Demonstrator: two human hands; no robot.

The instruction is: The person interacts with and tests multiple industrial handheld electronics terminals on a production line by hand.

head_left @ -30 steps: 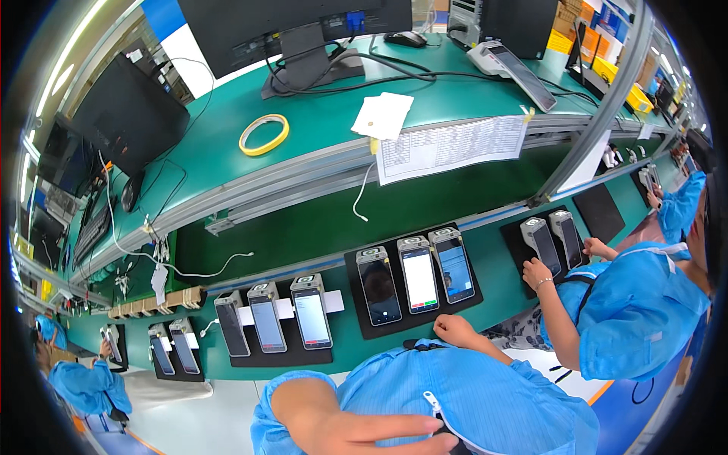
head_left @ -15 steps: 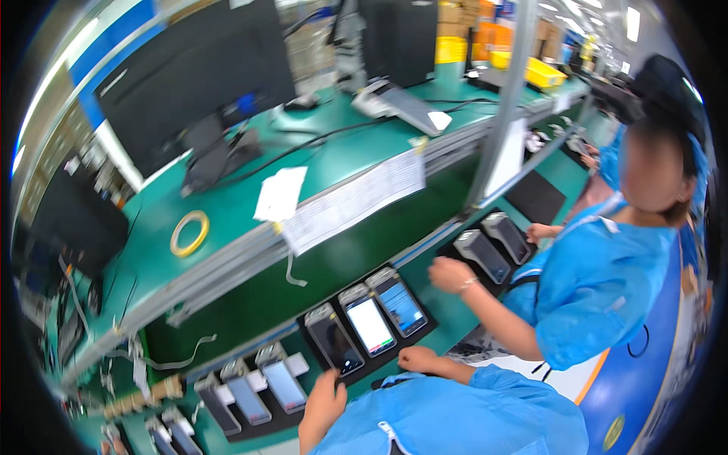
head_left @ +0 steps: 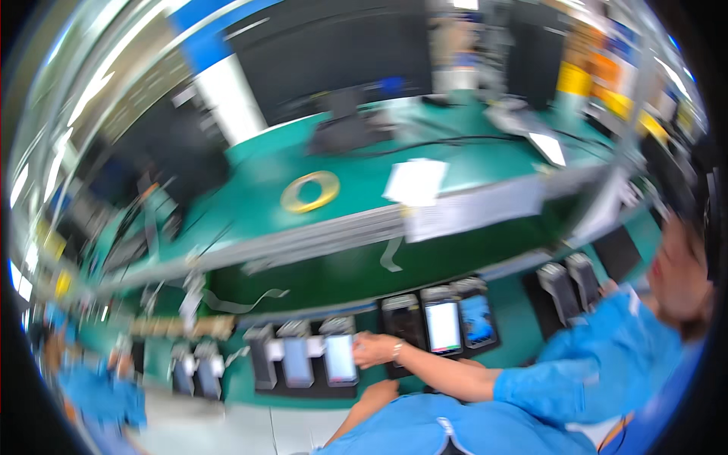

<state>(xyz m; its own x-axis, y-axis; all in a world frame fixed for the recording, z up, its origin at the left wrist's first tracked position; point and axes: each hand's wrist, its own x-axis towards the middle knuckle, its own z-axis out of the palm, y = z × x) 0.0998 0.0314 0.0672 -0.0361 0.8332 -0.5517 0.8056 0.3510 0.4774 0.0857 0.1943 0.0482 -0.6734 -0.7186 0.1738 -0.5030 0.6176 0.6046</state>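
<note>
Low in the head view my left hand [head_left: 378,392] hangs at the bench's front edge, below a handheld terminal [head_left: 342,362] with a lit pale screen. Blur hides its fingers. My right hand [head_left: 472,364] is mostly hidden behind a co-worker's forearm, below three terminals on a black mat: one dark-screened [head_left: 401,324], one with a white screen [head_left: 443,327], one with a blue screen [head_left: 477,320]. The co-worker's braceleted hand [head_left: 373,350] reaches across in front of me to the right edge of the pale-screened terminal.
Two more terminals [head_left: 296,364] stand left on the same mat as the pale one, and others lie farther left. Above runs a green shelf [head_left: 250,182] with a yellow tape roll [head_left: 311,192], white papers [head_left: 416,182] and a monitor [head_left: 326,57]. The co-worker's blue sleeve [head_left: 569,390] crowds my right.
My view has turned left, so the bench appears shifted right. The co-worker's braceleted hand has swung left past the three terminals. My left hand has drawn down from beside the dark-screened terminal.
</note>
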